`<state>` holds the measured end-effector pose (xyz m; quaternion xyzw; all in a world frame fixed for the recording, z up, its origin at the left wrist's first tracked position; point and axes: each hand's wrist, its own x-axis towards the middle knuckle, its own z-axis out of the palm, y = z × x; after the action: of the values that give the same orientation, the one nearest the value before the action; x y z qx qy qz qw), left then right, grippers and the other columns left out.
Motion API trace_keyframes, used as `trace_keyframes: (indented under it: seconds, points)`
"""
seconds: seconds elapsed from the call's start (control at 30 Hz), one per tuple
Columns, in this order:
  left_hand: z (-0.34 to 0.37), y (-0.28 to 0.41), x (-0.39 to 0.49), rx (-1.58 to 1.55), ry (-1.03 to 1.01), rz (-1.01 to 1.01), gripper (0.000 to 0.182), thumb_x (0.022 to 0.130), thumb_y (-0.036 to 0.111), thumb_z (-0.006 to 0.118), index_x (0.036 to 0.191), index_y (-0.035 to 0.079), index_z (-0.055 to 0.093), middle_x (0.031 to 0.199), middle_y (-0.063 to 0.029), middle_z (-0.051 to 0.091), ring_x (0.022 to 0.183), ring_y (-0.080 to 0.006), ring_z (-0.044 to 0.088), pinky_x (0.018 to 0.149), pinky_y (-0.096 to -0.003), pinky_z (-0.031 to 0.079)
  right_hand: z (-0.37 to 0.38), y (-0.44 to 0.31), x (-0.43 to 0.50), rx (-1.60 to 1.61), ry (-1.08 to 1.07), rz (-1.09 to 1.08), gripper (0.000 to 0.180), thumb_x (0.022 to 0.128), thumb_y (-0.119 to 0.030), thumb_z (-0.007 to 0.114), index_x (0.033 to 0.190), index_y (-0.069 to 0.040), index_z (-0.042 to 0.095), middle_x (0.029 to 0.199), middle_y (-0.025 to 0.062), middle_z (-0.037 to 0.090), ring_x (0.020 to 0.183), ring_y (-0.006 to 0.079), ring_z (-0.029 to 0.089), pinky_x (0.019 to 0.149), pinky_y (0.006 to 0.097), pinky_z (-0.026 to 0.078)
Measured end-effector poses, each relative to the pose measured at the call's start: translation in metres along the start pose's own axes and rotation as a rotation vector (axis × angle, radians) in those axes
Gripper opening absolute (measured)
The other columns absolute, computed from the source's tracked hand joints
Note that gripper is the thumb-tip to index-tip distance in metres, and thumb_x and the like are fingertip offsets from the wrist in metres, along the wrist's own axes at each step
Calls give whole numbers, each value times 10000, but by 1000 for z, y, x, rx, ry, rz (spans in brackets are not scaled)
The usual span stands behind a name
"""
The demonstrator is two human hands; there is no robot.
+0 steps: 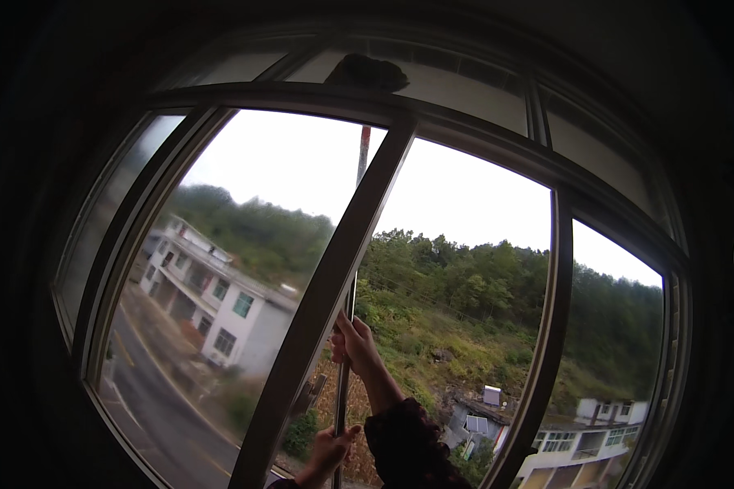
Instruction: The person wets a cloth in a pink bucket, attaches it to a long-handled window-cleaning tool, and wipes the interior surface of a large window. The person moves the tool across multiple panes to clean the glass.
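Both of my hands hold a slim metal pole (pixel 341 397) at the open part of a sliding window. My right hand (pixel 356 345) wraps it higher up, beside the sash's upright frame (pixel 318 305). Lower down, my left hand (pixel 330 452) grips the same pole. The pole rises behind the frame, and its upper part with a red section shows through the left glass pane (pixel 251 165). Above it, a dark, soft-looking clump (pixel 367 72), perhaps a mop head, lies behind the upper window panel (pixel 465 91). Where the clump joins the pole is hidden by the crossbar.
A window latch (pixel 309 391) juts from the sash frame near my hands. Another upright frame (pixel 544 342) stands to the right. Outside, far below, are a road (pixel 165 422), a white building (pixel 220 293), lower houses (pixel 587 440) and a wooded hillside (pixel 465 287).
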<state>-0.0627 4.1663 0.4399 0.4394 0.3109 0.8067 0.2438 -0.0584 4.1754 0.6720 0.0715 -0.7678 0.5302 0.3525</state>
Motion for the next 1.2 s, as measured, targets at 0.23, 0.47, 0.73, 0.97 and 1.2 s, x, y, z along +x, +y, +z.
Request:
trace_keyframes:
  seconds: [0.23,0.47,0.73,0.97,1.2]
  points:
    - [-31,-178,-33,87,225,4,206,828,202,631,946,45,693,627,-105,616,523,-206,570,518,-382,447,7,106,-51,-231,-1,103,208,961,-259,552,1018,-61,571,721,-22,540,563,51,504,486,230,427]
    - [-72,-293,-85,574,293,-42,167,875,164,627,761,44,610,529,-22,503,456,-106,436,434,-333,360,2,179,-133,-19,-39,300,222,976,-252,545,817,-122,462,571,-39,404,439,78,372,407,247,282]
    - [-10,-64,48,204,436,300,333,866,247,696,667,21,554,529,-3,481,521,-83,390,471,-328,331,-9,55,31,-132,2,-110,190,973,-245,540,1038,-77,480,674,-20,485,514,67,457,442,250,387]
    - [-10,78,76,-318,276,394,369,898,382,638,970,21,620,844,-94,638,766,-159,596,675,-318,473,8,-13,81,-58,-91,-174,325,931,-138,573,1234,-47,497,978,36,607,842,131,598,677,286,501]
    - [39,126,116,197,398,515,138,817,107,673,803,15,571,632,-43,568,552,-131,506,514,-307,380,23,-60,84,-142,140,-285,137,943,-100,520,1059,-71,586,748,5,576,567,112,555,464,258,458]
